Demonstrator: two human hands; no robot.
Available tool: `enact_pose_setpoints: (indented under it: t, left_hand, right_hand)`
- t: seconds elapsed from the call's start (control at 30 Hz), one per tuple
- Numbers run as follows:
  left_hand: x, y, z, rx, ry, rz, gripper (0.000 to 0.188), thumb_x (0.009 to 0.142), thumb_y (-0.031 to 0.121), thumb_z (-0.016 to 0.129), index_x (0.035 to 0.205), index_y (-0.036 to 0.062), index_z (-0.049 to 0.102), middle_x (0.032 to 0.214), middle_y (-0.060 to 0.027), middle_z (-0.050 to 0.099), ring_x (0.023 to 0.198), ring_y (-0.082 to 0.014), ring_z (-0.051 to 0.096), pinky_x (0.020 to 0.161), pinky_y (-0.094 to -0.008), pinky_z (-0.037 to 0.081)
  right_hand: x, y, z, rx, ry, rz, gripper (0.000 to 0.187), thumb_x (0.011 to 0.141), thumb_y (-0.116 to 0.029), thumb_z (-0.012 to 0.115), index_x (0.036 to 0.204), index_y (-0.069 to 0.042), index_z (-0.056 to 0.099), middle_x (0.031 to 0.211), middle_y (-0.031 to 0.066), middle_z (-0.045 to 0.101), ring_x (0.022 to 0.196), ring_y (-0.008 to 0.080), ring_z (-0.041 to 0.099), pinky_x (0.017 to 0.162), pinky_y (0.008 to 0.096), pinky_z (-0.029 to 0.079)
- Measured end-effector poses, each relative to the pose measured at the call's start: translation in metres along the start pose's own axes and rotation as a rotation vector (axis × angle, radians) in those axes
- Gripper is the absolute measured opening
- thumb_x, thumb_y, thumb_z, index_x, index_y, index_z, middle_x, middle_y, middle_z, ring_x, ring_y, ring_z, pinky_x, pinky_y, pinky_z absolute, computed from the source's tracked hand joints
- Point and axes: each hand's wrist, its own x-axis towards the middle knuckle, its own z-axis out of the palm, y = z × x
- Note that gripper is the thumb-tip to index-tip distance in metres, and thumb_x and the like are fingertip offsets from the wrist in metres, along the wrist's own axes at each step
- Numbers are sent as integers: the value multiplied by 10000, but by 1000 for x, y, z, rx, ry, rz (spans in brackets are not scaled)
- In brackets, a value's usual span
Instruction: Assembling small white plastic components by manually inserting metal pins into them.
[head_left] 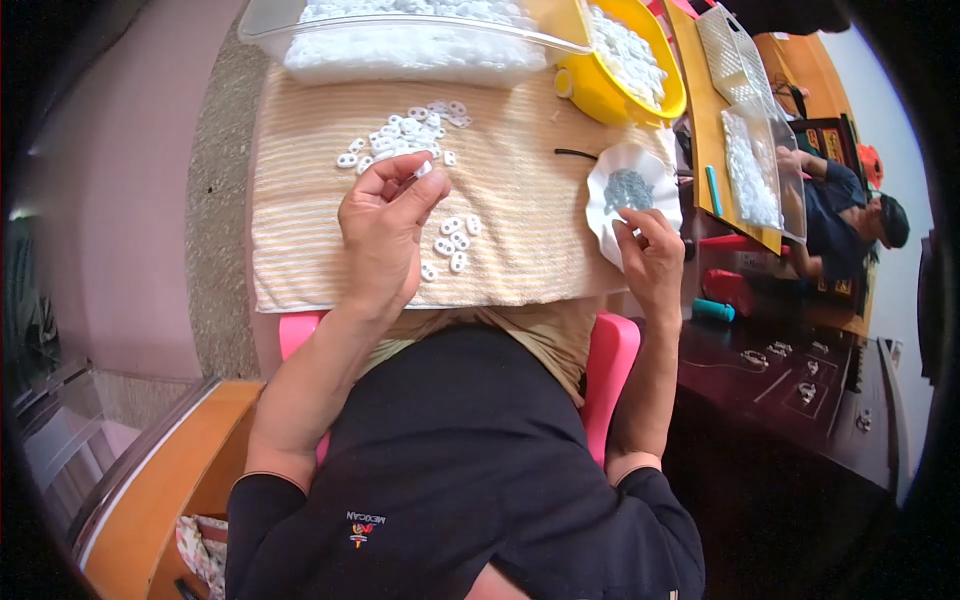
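My left hand point(385, 240) pinches a small white plastic piece point(424, 169) between thumb and fingers, raised over the towel. Just beyond it lies a pile of white oval two-hole plastic pieces point(405, 130). Several more loose two-hole pieces point(458, 242) are spread on the towel to the right of my left wrist. My right hand point(654, 262) reaches over the near side of a white scalloped dish point(602, 190). Its thumb and fingertips are drawn together beside a heap of tiny grey parts point(630, 186); whatever they hold is too small to make out.
A striped towel point(310, 230) covers the table. Along its far side stand a clear bin point(420, 70) of white pieces and a yellow basin point(675, 95). A black stick-like thing point(576, 153) lies left of the dish. Another person point(845, 215) sits at the right by another clear bin point(750, 170).
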Motion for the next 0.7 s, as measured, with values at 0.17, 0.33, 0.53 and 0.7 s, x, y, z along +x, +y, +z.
enact_pose_setpoints:
  t: [0.17, 0.33, 0.53, 0.7]
  left_hand:
    - [0, -4, -4, 12, -30, -56, 163, 801, -58, 679, 943, 0, 623, 947, -83, 629, 831, -133, 625, 817, -267, 547]
    - [0, -7, -6, 66, -70, -129, 116, 818, -38, 666, 909, 23, 629, 988, -90, 640, 840, -144, 632, 823, -266, 546]
    - [-2, -6, -2, 163, -127, -148, 106, 822, -12, 677, 911, 23, 630, 966, -75, 642, 827, -136, 630, 793, -260, 551]
    - [-2, -6, -2, 145, -128, -192, 97, 835, -3, 667, 921, 20, 627, 954, -69, 641, 809, -132, 631, 772, -251, 550]
  right_hand:
    - [-5, 14, 0, 33, 4, 14, 165, 801, -2, 652, 965, 5, 669, 828, 99, 637, 633, 143, 570, 563, 252, 446]
    - [-1, 15, 6, -30, -5, 37, 171, 789, -18, 666, 959, 0, 673, 816, 102, 642, 606, 165, 578, 561, 268, 460]
    - [3, 18, 11, -101, -7, 12, 168, 787, -58, 686, 945, -1, 676, 822, 115, 648, 596, 201, 594, 565, 299, 474]
    - [5, 20, 13, -133, -38, 54, 127, 815, -145, 663, 906, -59, 685, 885, 112, 649, 762, 323, 638, 673, 389, 494]
